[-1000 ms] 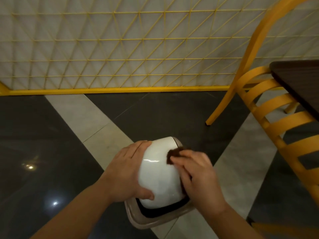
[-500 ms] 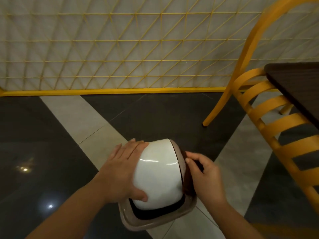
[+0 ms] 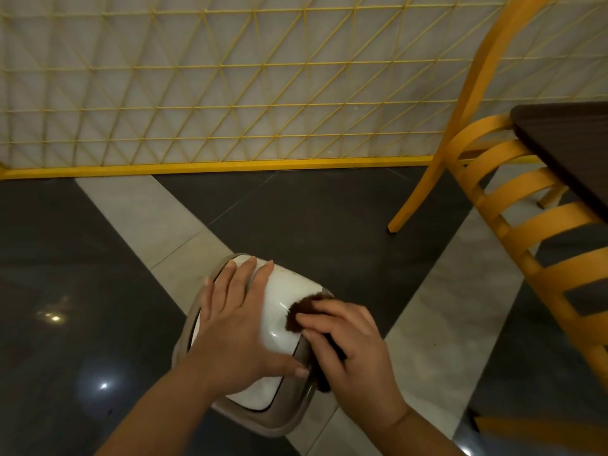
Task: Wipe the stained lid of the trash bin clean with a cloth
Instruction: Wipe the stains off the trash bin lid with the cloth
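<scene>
Since half a second ago my right hand [image 3: 352,350] has come back up from the bin's right side onto the lid [image 3: 289,311], bringing the dark brown cloth [image 3: 301,314] with it; now my curled fingers press the cloth against the lid's right edge, with part of it trailing down under my palm. My left hand [image 3: 237,327] has slid further across the white lid, fingers straight and spread flat over its left half, thumb reaching along the near edge toward my right hand. Beneath them the trash bin [image 3: 263,419] sits on the floor [image 3: 312,218] straddling a pale stripe between dark glossy tiles, its grey rim showing around the lid at the left and near sides. Only a strip of bare white lid lies between my two hands. To the right, a yellow chair [image 3: 533,232] stands near the bin with a dark table [image 3: 569,143] past it; its nearest leg is well apart from the lid. Left of the bin the floor runs open, and a yellow lattice fence [image 3: 214,93] closes the far side.
</scene>
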{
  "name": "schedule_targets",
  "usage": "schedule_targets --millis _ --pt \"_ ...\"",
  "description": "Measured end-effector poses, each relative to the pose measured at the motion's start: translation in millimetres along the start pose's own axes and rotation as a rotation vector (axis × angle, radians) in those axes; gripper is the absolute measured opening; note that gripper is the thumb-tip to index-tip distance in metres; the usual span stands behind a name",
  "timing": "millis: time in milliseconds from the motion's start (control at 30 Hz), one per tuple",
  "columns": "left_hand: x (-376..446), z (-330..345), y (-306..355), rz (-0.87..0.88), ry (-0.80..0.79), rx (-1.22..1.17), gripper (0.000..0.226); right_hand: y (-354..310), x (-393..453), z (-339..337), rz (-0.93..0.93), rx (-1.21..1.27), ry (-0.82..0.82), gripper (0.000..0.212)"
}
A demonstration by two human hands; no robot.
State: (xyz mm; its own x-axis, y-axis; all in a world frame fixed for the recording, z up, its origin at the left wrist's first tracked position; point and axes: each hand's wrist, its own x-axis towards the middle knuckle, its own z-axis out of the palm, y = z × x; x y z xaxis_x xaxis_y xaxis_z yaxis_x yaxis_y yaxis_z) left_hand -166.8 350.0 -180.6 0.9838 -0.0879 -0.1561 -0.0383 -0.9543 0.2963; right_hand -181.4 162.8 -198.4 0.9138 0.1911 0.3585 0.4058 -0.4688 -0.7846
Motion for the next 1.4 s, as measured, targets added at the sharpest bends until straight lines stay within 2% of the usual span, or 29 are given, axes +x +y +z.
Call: schedule_targets --millis 67,167,200,300,400,467,533,600,633,667,733,800,900,967,1033,1167,1233,1300,1400 --pt "1 3 1 -0.007 0.010 -0.001 0.138 5 17 1 0.000 -0.010 -0.004 0.021" --pt "3 3 3 -0.015 0.021 0.027 0.137 11 37 4 0.394 0.165 0.086 0.023" --pt "2 3 4 -0.021 0.017 0.027 0.137 10 35 5 0.445 0.163 0.096 0.025" --pt "0 4 5 -0.035 0.016 -0.001 0.139 2 10 4 0.211 -0.052 0.087 0.025" --pt "0 6 7 -0.032 0.033 -0.001 0.139 1 1 1 -0.066 -0.092 -0.014 0.023" --pt "0 6 7 -0.027 0.039 0.014 0.138 4 18 0 -0.078 -0.105 -0.043 0.021" --pt "0 6 6 -0.022 0.036 0.021 0.136 8 39 2 0.185 0.005 -0.021 0.019" --pt "-2 6 5 -0.013 0.039 0.009 0.135 17 55 2 0.598 0.276 -0.046 0.018" --pt "-2 5 4 -0.010 0.039 -0.001 0.135 21 57 1 0.744 0.375 -0.056 0.018" --pt "-2 5 4 -0.003 0.037 -0.008 0.135 23 53 0 0.803 0.398 -0.057 0.020" --pt "-1 4 2 0.039 0.033 -0.024 0.133 23 36 -4 0.758 0.335 -0.020 0.026" --pt "-1 3 1 0.084 0.039 -0.080 0.122 19 16 -9 0.577 0.210 0.042 0.030" --pt "-1 0 -1 0.094 0.128 -0.252 0.074 16 12 -13 0.305 0.079 0.038 0.024" --pt "-1 0 1 0.047 0.208 -0.352 0.048 14 18 -12 0.288 0.082 0.003 0.024" --pt "-5 3 12 -0.045 0.287 -0.313 0.049 13 20 -9 0.349 0.119 0.005 0.027" --pt "-12 18 36 -0.417 0.389 -0.202 0.067 17 11 -8 0.459 0.207 0.025 0.041" --pt "-11 21 42 -0.480 0.389 -0.223 0.067 17 8 -12 0.474 0.200 -0.005 0.045" --pt "-9 23 44 -0.484 0.375 -0.299 0.064 14 2 -15 0.387 0.124 -0.028 0.043" --pt "-9 20 43 -0.454 0.382 -0.391 0.061 2 -8 -16 0.153 0.012 -0.078 0.028"
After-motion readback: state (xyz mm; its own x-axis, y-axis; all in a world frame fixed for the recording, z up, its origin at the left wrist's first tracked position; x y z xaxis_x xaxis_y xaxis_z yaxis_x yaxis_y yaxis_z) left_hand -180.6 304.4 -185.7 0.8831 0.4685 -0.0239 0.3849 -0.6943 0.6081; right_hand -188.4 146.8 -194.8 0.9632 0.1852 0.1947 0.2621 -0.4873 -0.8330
